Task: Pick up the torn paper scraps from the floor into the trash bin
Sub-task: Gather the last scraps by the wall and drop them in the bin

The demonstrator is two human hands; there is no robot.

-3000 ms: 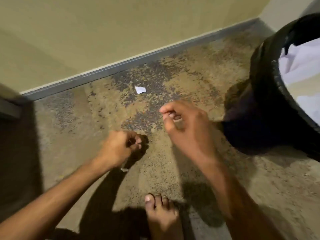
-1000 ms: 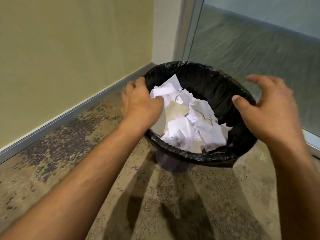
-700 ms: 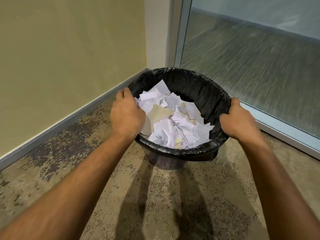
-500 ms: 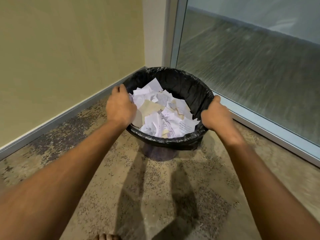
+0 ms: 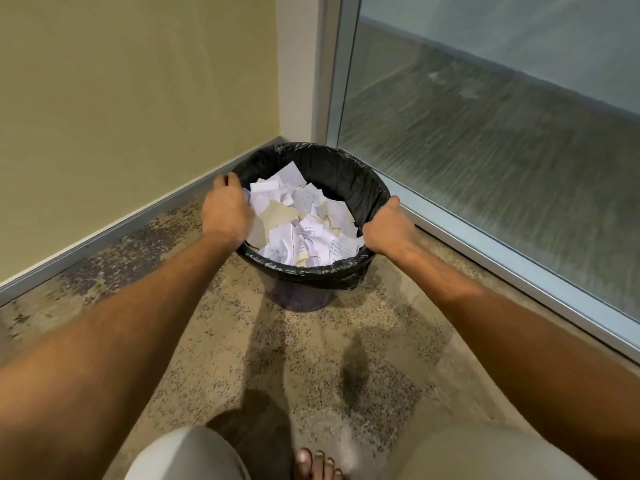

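A round trash bin (image 5: pixel 343 174) lined with a black plastic bag stands on the floor in the corner of the room. Torn paper scraps (image 5: pixel 304 220), white and a few beige, fill it. My left hand (image 5: pixel 227 211) is closed over the bin's left rim, fingers curled inside. My right hand (image 5: pixel 388 230) grips the right rim. Both arms are stretched out in front of me. No loose scraps show on the floor around the bin.
A yellow wall with a grey baseboard (image 5: pixel 104 233) runs along the left. A glass panel in a metal frame (image 5: pixel 519 271) stands on the right, close to the bin. The speckled floor (image 5: pixel 311 358) lies between me and the bin. My knees and a bare foot (image 5: pixel 317 467) are at the bottom.
Three seconds ago my hands were over the floor near a scrap. Since then both hands closed on the bin's rim, and the bin has moved away from me into the corner.
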